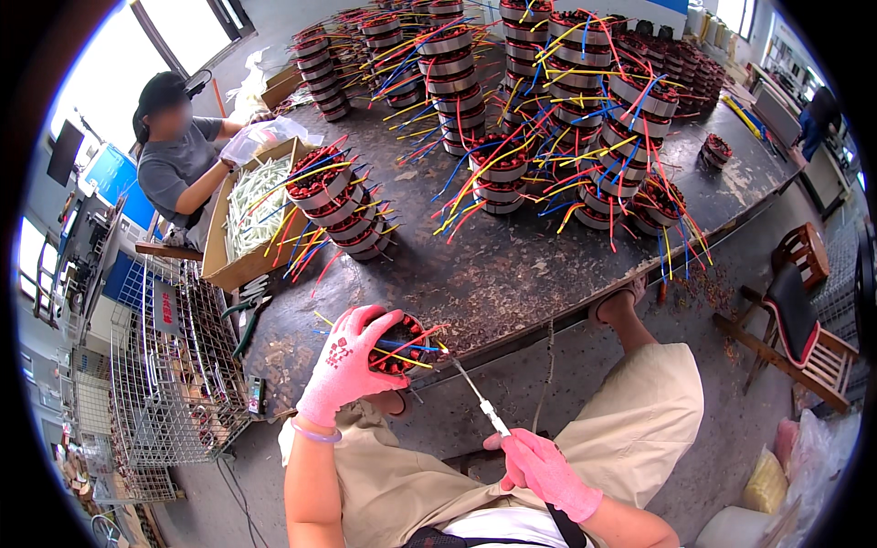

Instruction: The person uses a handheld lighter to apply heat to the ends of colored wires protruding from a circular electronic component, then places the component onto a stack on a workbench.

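Observation:
My left hand [345,365], in a pink glove, is closed round a motor stator [393,352] with dark red windings, held over the table's near edge. Blue, yellow and red lead wires [416,347] stick out of it to the right. In my pink-gloved right hand [548,470] is what looks like a soldering iron [493,416], with a white handle and slim metal shaft. Its tip points up and left, close to the ends of the wires; whether it touches them I cannot tell. The gloved fingers hide part of the stator.
Stacks of wired stators [343,205] stand across the dark table [438,292]. A carton [215,251] of white sleeves sits at the left, beside pliers [247,329]. Another person [178,155] works behind it. Wire baskets [174,384] stand left; a chair [790,329] stands right.

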`<act>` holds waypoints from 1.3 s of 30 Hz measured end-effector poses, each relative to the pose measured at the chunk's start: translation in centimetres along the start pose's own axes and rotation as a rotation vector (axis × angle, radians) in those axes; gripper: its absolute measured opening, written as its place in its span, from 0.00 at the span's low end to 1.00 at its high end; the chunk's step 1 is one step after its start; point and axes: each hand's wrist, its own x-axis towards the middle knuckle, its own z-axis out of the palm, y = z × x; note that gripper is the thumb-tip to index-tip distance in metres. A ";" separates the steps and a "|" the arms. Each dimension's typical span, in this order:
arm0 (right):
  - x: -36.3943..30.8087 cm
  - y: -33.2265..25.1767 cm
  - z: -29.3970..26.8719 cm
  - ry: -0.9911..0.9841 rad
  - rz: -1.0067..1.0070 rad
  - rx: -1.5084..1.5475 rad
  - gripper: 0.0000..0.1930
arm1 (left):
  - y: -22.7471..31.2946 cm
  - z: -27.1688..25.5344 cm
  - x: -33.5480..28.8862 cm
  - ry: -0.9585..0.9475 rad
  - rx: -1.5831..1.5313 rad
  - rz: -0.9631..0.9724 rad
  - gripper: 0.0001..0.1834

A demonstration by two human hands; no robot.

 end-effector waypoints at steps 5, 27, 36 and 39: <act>0.0 -0.2 0.1 0.013 -0.005 -0.043 0.17 | -0.2 0.2 -0.1 0.022 -0.007 0.015 0.48; 0.0 0.2 -0.3 0.023 0.016 -0.026 0.18 | -0.7 0.4 -0.3 0.015 0.016 -0.009 0.55; -0.1 0.4 0.1 -0.012 0.037 0.020 0.18 | -0.5 -0.4 0.3 -0.012 0.020 0.051 0.52; 0.0 0.3 0.1 -0.020 0.020 -0.027 0.18 | -0.8 -0.2 0.2 0.002 0.011 0.052 0.52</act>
